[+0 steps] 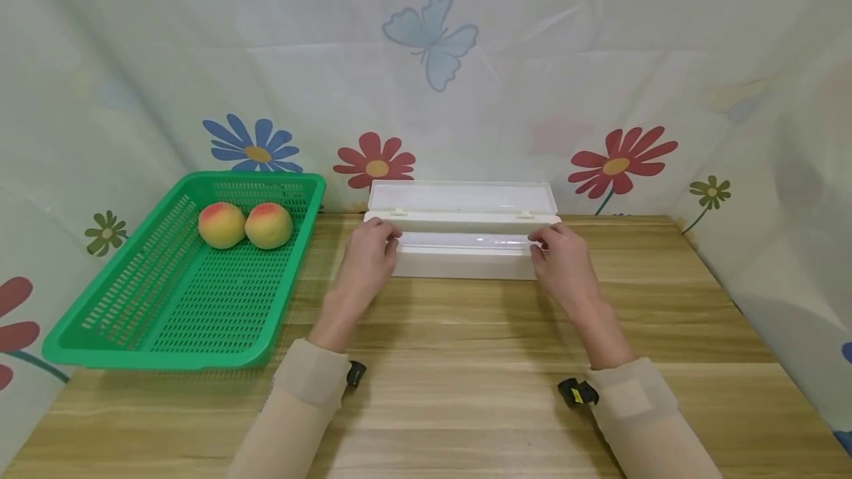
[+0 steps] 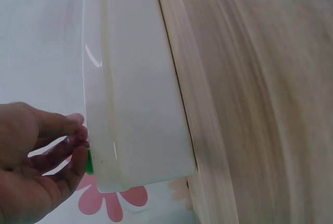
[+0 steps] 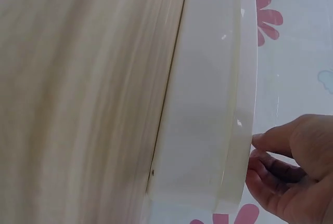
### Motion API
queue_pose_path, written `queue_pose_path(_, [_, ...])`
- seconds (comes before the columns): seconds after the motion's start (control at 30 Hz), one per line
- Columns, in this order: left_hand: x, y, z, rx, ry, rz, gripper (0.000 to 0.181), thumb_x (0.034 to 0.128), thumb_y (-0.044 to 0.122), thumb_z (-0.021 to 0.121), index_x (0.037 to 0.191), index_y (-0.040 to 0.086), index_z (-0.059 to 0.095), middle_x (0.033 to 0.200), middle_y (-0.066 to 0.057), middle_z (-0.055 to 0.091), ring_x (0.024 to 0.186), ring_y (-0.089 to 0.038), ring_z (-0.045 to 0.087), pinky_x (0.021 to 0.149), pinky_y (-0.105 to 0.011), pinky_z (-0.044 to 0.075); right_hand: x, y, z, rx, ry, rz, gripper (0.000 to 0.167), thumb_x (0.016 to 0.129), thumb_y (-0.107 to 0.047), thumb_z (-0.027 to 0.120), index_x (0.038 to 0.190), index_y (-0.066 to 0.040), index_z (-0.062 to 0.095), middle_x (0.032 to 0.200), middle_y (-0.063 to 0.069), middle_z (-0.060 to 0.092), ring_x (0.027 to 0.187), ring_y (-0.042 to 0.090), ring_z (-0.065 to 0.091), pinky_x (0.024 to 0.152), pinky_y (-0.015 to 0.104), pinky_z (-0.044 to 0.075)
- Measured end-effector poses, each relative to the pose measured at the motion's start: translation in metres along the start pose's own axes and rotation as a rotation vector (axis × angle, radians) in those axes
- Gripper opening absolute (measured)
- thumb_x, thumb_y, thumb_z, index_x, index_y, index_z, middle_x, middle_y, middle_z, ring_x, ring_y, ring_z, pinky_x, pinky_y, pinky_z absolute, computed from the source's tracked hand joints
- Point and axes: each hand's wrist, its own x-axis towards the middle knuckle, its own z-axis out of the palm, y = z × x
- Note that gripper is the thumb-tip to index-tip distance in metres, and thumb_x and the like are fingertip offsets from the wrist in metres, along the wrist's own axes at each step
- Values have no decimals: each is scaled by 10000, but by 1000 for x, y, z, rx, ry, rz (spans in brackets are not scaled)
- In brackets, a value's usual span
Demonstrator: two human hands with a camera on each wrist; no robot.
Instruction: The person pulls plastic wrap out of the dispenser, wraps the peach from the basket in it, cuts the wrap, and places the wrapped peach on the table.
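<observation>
A long white box [image 1: 466, 266] with its lid [image 1: 462, 196] raised lies near the back of the table. Along its opening stretches glossy clear film [image 1: 466, 241]. At the box's left end my left hand [image 1: 364, 261] pinches the film's edge between thumb and fingers; my right hand [image 1: 566, 265] does the same at the right end. In the left wrist view, the left hand [image 2: 36, 161] is behind the box wall [image 2: 140, 99], which partly hides the fingertips. The right wrist view shows the right hand [image 3: 296, 167] beside the box [image 3: 203, 104], fingertips at its edge.
On the left stands a green slotted basket [image 1: 282, 316] with two peaches [image 1: 222, 225] [image 1: 269, 226] at its far end. A flower-printed cloth [image 1: 506, 109] hangs behind and beside the wood-patterned table [image 1: 466, 405].
</observation>
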Motion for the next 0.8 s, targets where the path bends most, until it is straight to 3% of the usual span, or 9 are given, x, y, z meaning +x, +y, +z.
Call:
queue_pose_path(0.33, [-3, 7, -3, 97, 67, 14, 86, 959, 22, 709, 984, -19, 780, 1010, -133, 627, 974, -302, 590, 872, -387, 535, -3, -5, -1, -83, 20, 51, 62, 939, 19, 707, 972, 58, 743, 957, 203, 688, 858, 357, 673, 764, 509, 562])
queue_pose_path(0.63, [-6, 14, -4, 177, 39, -10, 89, 959, 28, 707, 1008, 0, 776, 1061, -129, 628, 1008, -301, 588, 950, -399, 520, -6, -7, -2, -112, 29, 49, 58, 938, -7, 717, 962, 35, 749, 934, 183, 702, 831, 348, 685, 719, 505, 559])
queue_pose_path(0.8, [-7, 14, -4, 222, 54, -29, 86, 967, 42, 702, 1012, 14, 771, 1093, -153, 616, 1005, -336, 584, 862, -415, 543, -6, -7, -2, -119, 39, 40, 59, 938, -19, 725, 958, 30, 751, 927, 183, 709, 802, 342, 687, 683, 493, 562])
